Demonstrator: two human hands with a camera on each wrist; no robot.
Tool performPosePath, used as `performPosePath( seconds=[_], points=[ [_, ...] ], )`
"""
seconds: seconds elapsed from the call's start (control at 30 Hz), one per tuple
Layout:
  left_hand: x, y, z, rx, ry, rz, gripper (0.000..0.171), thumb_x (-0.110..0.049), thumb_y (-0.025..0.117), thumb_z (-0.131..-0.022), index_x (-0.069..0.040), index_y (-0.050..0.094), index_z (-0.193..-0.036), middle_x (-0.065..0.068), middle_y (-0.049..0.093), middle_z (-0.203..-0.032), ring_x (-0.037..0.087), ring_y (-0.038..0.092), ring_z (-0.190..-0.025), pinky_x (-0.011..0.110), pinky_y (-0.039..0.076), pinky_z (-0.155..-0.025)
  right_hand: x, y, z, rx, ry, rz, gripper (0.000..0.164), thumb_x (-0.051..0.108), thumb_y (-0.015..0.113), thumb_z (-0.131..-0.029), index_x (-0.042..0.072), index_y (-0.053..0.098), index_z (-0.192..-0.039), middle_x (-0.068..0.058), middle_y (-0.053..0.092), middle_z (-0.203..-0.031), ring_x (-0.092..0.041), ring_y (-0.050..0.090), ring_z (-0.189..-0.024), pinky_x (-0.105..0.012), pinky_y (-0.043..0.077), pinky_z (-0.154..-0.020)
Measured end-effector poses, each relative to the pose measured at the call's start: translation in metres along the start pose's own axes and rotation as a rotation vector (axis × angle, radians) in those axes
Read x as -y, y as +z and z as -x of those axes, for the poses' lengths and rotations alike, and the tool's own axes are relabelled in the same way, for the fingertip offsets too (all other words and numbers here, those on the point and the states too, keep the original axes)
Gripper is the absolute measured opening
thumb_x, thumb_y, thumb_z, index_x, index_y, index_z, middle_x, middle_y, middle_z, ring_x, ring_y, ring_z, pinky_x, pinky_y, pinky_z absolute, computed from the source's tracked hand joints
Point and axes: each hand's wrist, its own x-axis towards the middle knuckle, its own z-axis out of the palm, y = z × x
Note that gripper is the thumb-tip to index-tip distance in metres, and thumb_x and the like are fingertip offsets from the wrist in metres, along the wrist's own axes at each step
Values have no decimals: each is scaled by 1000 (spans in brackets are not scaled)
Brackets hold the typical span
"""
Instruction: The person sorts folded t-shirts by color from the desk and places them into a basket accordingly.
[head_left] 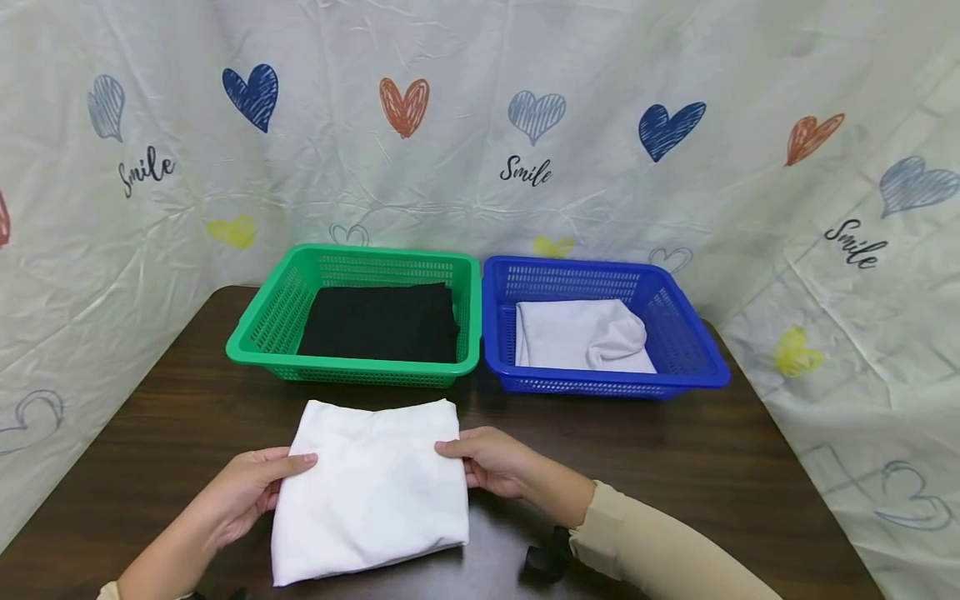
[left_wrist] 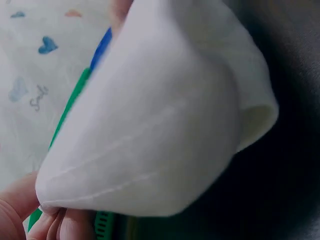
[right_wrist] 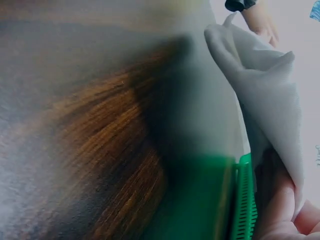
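Note:
Between my two hands is a folded white cloth (head_left: 375,483), held in front of the green basket. My left hand (head_left: 251,487) pinches its left edge, thumb on top and fingers underneath. On the opposite edge my right hand (head_left: 495,462) grips in the same way, thumb over the upper face. The left wrist view shows the cloth (left_wrist: 140,120) from below, with stitched seam lines and a loose fold hanging. Seen from the right wrist, the cloth (right_wrist: 270,95) is raised over the brown tabletop and its layers sag open.
A green basket (head_left: 352,361) holding a folded black cloth (head_left: 378,325) stands at the back of the table (head_left: 675,475). Right beside it, a blue basket (head_left: 600,382) contains a folded white cloth (head_left: 558,329). A printed curtain (head_left: 450,167) hangs behind and along both sides.

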Motion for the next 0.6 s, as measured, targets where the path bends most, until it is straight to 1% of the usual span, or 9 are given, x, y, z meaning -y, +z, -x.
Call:
performPosePath(
  seconds=[0.13,0.3,0.5,0.6],
  points=[
    [-5,4,2,6,-2,-1,22,-21,68,-95,-5,71,-109,-1,76,-93,13,75,-86,35,62,-81,3,-2,8,-7,-3,3,29,13,57,-101,-7,62,-120,0,74,-88,-7,71,-81,-30,62,-81],
    [-11,8,4,18,14,-3,24,-21,67,-96,-3,69,-111,-1,76,-93,12,74,-87,34,62,-81,10,-2,16,-30,-8,7,28,13,58,-100,-7,63,-118,0,75,-88,-7,71,-80,-29,62,-80],
    [-21,14,2,25,31,4,21,-19,66,-97,-4,70,-111,-2,76,-92,12,74,-84,33,62,-79,21,-7,23,-47,-25,42,30,15,59,-100,-7,62,-120,0,75,-89,-7,71,-78,-28,62,-80],
    [-27,17,2,21,29,-1,22,-20,66,-97,-4,69,-112,-2,76,-91,12,75,-84,33,62,-79,25,-11,25,-47,-41,52,30,15,59,-100,-8,63,-120,0,75,-89,-7,71,-78,-28,62,-80]
  ],
)
